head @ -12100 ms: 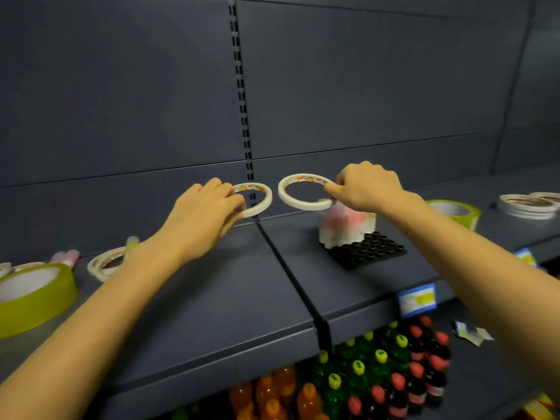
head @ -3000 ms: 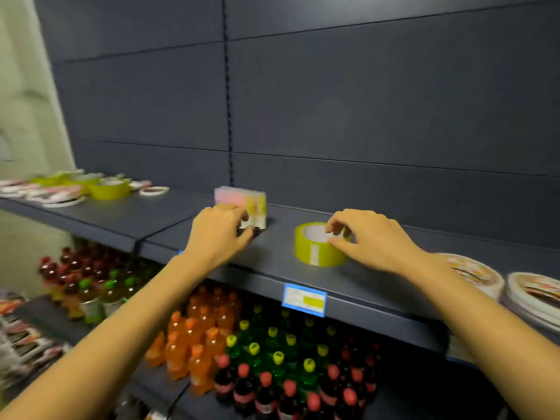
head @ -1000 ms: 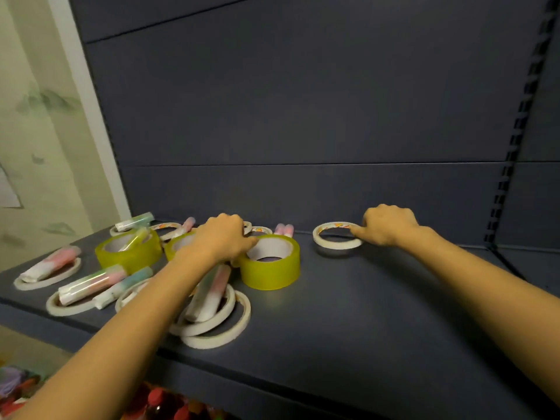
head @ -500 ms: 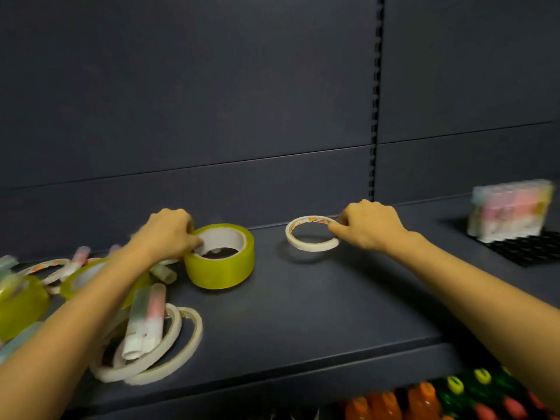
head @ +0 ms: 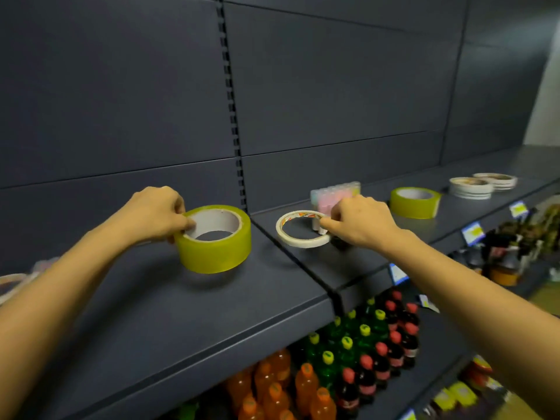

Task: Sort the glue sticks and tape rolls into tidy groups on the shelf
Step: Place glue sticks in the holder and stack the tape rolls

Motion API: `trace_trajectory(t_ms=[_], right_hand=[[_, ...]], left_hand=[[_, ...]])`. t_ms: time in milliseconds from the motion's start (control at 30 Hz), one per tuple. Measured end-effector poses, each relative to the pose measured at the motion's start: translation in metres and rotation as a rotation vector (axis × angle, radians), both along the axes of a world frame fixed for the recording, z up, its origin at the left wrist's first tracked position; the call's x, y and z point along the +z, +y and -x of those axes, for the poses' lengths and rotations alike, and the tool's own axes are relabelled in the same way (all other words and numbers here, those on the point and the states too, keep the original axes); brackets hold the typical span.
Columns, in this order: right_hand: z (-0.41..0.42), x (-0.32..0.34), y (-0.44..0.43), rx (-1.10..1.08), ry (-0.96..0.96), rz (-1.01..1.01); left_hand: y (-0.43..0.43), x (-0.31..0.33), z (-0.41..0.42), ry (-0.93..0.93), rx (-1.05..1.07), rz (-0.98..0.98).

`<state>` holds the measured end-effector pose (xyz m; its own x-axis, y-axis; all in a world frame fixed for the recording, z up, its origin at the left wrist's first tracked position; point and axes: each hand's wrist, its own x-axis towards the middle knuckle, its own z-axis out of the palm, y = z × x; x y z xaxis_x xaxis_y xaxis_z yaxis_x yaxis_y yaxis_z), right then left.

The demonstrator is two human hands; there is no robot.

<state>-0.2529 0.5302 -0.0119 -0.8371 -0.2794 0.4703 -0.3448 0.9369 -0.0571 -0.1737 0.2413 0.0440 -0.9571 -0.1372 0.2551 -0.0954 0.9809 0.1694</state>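
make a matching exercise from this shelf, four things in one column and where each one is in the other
Things:
1. near yellow tape roll
2. thin white tape roll
3. glue sticks
4. white tape stacks

Places:
A. far right on the shelf
B. just behind the right hand
C. held by the left hand
D. pinched by the right hand

Pairs: 1-C, 2-D, 3-B, 4-A

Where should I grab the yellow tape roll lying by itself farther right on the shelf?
Pinch the near wall of the lone yellow tape roll from above, thumb inside the core, fingers outside: it lies flat, hole up, and the shelf front is open.
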Motion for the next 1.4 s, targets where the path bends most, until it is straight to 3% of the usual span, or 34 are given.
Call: trace_trajectory(t_ms=[533,1000,1167,1300,1400], right_hand=[[0.053,0.003,0.295,-0.186,0.023,-0.050],[0.116,-0.001,0.422,-0.319,0.014,0.010],[0.161,0.006,0.445,-0.297,0.022,0.007],[0.203,0.011,0.457,-0.273,0.028,0.015],[0.232,0.013,0.462,-0.254,0.006,0.017]], left_hand=[[0.272,-0.012,0.117,0.038,-0.177,-0.138],[0.386,-0.005,0.234,0.037,-0.146,-0.196],[0.400,-0.012,0.271,0.024,-0.069,-0.121],[0.402,-0.011,0.290,-0.152,-0.017,-0.039],[0.410,-0.007,0.298,-0.087,0.067,0.181]])
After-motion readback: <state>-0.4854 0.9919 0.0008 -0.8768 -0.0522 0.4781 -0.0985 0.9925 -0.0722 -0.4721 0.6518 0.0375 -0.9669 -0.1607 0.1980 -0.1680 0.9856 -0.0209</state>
